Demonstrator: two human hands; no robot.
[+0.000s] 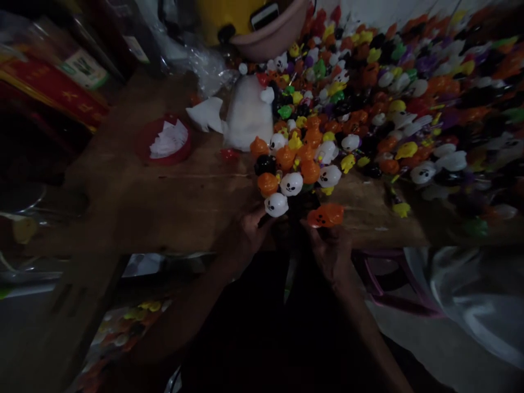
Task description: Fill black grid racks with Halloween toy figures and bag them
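Note:
At the table's front edge, my left hand (250, 229) has its fingers closed on a small white toy head (276, 204) with a black-dotted face. To its right, an orange toy head (326, 215) with a drawn face sits at the closed fingertips of my right hand (331, 248). What lies below both heads is lost in shadow. Just beyond my hands stands a cluster of similar heads, among them a white skull-like one (291, 184), an orange pumpkin-like one (267, 184) and a black one (265, 164).
A large heap of coloured toy heads (393, 109) covers the table's right side. Behind my left hand are a red bowl (186, 150) of white paper slips and a cloudy plastic bag (249, 114). A pink basin (266, 46) stands at the back. A purple stool (403, 303) is below right.

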